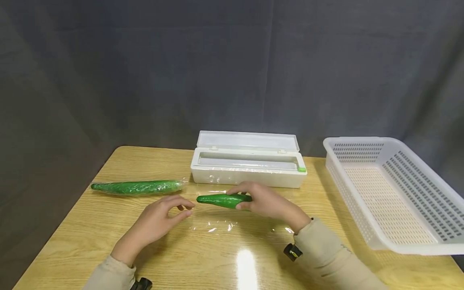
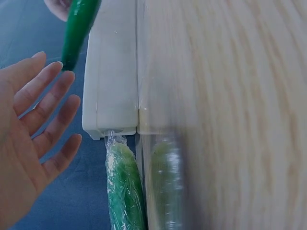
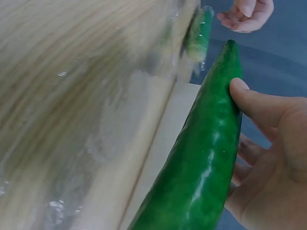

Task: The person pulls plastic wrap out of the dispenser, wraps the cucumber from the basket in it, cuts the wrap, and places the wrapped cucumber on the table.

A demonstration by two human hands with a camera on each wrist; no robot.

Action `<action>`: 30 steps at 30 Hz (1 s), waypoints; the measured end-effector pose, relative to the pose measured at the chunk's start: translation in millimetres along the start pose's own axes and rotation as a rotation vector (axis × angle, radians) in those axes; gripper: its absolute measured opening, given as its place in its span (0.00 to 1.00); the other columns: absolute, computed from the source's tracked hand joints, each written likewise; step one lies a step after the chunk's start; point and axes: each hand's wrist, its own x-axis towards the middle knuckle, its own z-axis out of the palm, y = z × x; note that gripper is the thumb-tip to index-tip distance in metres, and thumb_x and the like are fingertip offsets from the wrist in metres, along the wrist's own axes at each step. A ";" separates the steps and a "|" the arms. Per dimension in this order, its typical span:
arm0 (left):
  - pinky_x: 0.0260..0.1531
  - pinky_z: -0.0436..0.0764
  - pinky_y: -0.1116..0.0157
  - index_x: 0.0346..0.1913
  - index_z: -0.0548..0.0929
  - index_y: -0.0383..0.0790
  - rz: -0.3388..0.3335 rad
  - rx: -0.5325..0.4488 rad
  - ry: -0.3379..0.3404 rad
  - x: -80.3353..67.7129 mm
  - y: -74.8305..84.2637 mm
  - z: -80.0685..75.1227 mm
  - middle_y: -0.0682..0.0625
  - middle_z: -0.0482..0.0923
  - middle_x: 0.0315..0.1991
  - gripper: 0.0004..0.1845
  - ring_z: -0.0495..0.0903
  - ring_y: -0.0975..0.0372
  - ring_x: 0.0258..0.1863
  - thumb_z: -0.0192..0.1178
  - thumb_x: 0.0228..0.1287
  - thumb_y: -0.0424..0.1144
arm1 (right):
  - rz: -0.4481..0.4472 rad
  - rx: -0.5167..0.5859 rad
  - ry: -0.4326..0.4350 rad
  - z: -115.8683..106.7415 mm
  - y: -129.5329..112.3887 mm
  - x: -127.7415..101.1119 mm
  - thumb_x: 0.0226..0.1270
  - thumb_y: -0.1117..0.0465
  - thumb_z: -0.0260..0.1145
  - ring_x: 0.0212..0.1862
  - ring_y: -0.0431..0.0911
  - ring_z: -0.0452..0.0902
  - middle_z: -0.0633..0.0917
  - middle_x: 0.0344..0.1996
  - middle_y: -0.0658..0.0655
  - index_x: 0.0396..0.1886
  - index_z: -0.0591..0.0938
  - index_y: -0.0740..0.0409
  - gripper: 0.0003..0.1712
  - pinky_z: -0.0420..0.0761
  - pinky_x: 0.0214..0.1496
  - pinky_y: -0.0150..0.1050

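My right hand [image 1: 266, 203] grips a bare green cucumber [image 1: 217, 199] between thumb and fingers, over a clear sheet of plastic wrap [image 1: 221, 226] spread on the table. In the right wrist view, the thumb [image 3: 259, 103] lies along the cucumber's side. My left hand [image 1: 159, 217] holds nothing; its fingers are relaxed and spread, close to the cucumber's narrow tip. Behind that hand lies a second cucumber [image 1: 139, 187], wrapped in clear film with a loose twist of film at its right end.
A white wrap dispenser box [image 1: 246, 178] stands at the back of the table [image 1: 87, 233], its lid [image 1: 248, 141] raised. To the right is a white perforated plastic basket [image 1: 359, 213]. A dark curtain [image 1: 232, 72] hangs behind the table.
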 end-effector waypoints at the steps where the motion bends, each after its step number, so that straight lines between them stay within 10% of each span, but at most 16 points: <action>1: 0.45 0.78 0.52 0.51 0.86 0.56 -0.002 0.002 0.000 -0.2 -0.1 -0.2 0.64 0.81 0.48 0.11 0.78 0.65 0.46 0.63 0.69 0.49 | -0.003 -0.003 -0.005 1.7 1.4 0.3 0.63 0.65 0.71 0.49 0.43 0.76 0.83 0.53 0.53 0.59 0.83 0.53 0.23 0.77 0.53 0.43; 30: 0.47 0.77 0.52 0.50 0.86 0.57 -0.031 0.014 -0.006 1.2 -1.9 -0.3 0.66 0.81 0.46 0.11 0.78 0.66 0.45 0.63 0.69 0.50 | -0.007 -0.167 -0.042 24.9 21.9 6.3 0.59 0.68 0.74 0.52 0.49 0.79 0.84 0.50 0.56 0.54 0.84 0.58 0.22 0.78 0.55 0.47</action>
